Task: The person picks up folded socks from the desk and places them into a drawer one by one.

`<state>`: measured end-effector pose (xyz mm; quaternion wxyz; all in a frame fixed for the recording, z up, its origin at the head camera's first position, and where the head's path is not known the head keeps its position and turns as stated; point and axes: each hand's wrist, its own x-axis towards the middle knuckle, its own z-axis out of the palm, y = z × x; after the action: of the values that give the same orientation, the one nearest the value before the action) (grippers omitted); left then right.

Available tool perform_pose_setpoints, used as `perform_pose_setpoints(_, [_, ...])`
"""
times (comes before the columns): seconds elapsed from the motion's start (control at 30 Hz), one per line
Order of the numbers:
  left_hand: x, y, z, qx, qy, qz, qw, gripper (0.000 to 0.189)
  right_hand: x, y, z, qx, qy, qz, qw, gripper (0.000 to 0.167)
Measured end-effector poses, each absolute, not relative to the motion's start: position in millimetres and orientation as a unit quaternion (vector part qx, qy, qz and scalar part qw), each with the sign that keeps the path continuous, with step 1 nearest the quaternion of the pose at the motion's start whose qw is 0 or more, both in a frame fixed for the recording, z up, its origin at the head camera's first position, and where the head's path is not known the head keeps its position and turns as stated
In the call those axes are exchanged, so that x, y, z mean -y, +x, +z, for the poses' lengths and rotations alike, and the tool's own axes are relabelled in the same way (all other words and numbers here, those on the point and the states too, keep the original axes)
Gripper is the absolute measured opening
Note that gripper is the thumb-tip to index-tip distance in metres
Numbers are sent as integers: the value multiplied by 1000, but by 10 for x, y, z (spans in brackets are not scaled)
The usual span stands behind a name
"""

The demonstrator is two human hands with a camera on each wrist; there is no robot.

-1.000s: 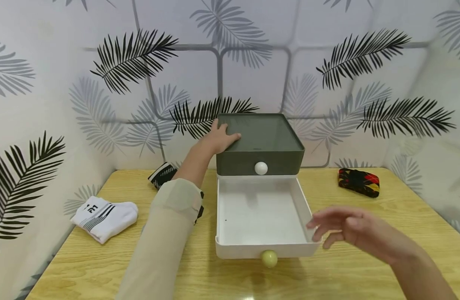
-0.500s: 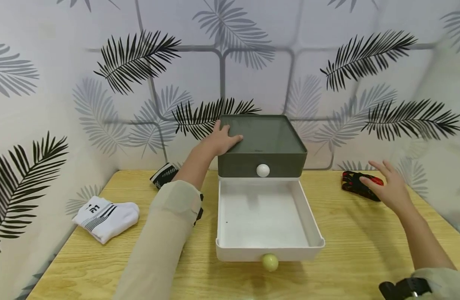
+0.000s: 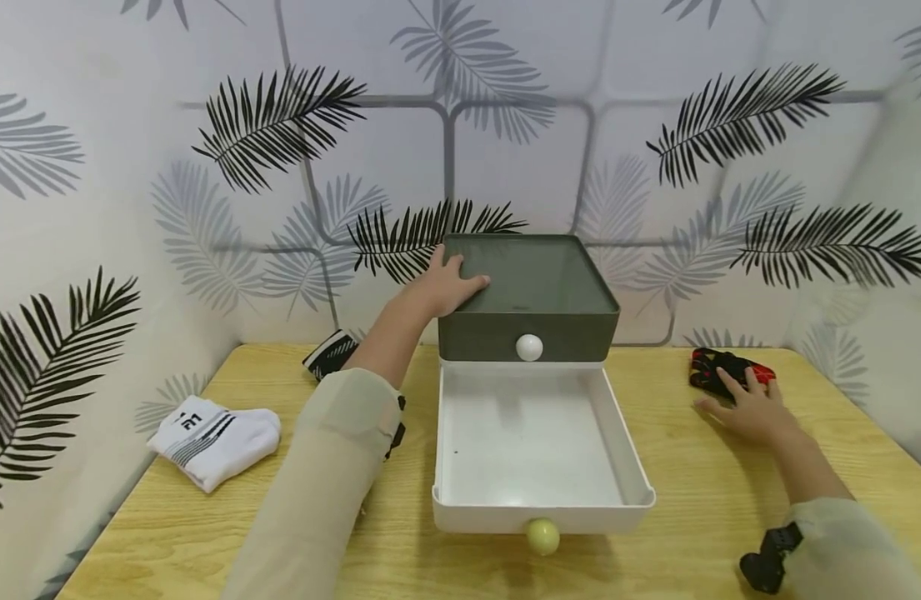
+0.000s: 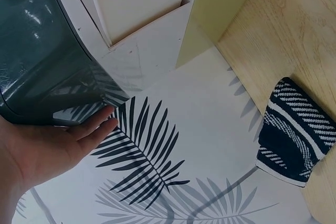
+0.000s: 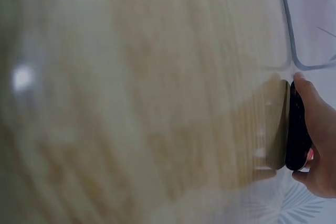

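Since your right grip [image 3: 753, 414] has its fingers down on the dark red-patterned sock [image 3: 704, 369], I'd call this the pickup step. Right grip is wide: fingers spread over the fabric, no firm pinch visible. The sock sits directly under and just beyond those fingertips. Right wrist view puts thumb and a finger at opposite ends of it, so squeeze straight in from there. Take the whole fold, not just the top layer, or it'll probably unroll. Lift clear of the surface [image 3: 700, 500] before any sideways move.

Left grip [image 3: 439, 287] is spread too, resting on the left edge of the gray-green box [image 3: 543, 275], nothing held. Use it as a light brace; don't shove the box. Pulled-out white drawer [image 3: 498, 518] is left of your right grip; if you head there, clear its side wall.
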<state>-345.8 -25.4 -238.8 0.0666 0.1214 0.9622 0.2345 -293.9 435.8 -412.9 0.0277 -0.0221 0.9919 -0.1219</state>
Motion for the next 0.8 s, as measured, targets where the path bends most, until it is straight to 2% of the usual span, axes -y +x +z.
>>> perform_pose_setpoints(0.3, [306,-3519,-2367,-965,120,225,56,72,-4016,-2924,-4031,-995,-12,-93,20,89])
perform_pose_setpoints(0.4, [304,-3523,-2378,-965,123,226,56,72,-3821,-2853,-3972,-995,10,-82,52,93])
perform_pose_setpoints(0.57, [277,-3496,-2403,-963,126,232,59,72,-3550,-2712,-3784,-988,30,-69,136,100])
perform_pose_setpoints(0.67, [252,-3484,-2415,-962,128,235,60,72,-3558,-2665,-3629,-988,10,-69,136,90])
perform_pose_setpoints(0.8, [230,-3488,-2429,-962,130,233,61,72,-3868,-2692,-3559,-988,-4,-142,61,64])
